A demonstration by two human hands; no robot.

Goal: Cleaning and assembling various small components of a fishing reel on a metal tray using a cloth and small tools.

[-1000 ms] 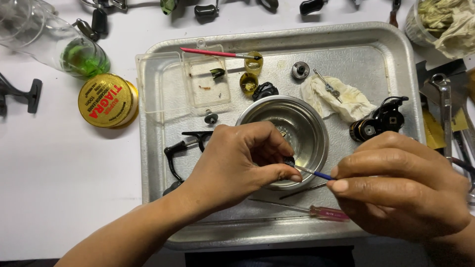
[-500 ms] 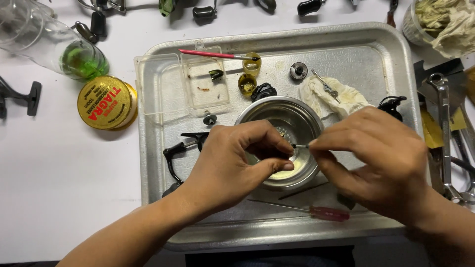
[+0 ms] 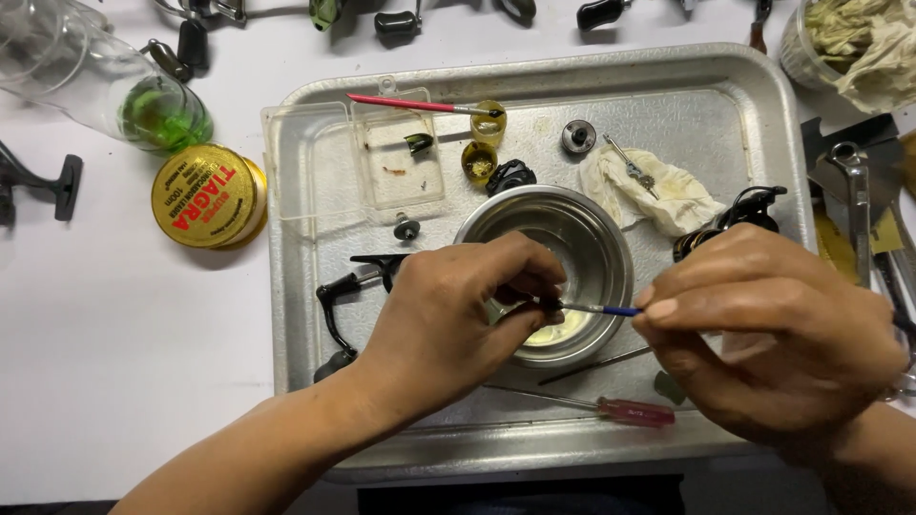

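Head view, step in hand: the left hand point(image 3: 458, 319) is pinching a small dark part point(image 3: 546, 303) between closed fingertips over the steel bowl point(image 3: 611, 238); the right hand point(image 3: 763, 334) is gripping a thin blue-handled brush point(image 3: 599, 309), its tip touching the part. This looks like greasing or cleaning the part.
Next move calls for: probably a steady pinch and light strokes, keeping the part over the bowl.
Where: bowl sitting mid metal tray point(image 3: 744, 86), hands at its near side.
Counts: one bowl; one red-handled screwdriver point(image 3: 630, 412) near; one red brush point(image 3: 410, 103) far; two small yellow cups point(image 3: 479, 160); one clear box point(image 3: 315, 162); one cloth point(image 3: 668, 195).
Left of tray: one gold tin point(image 3: 205, 195), one jar holding green liquid point(image 3: 157, 113).
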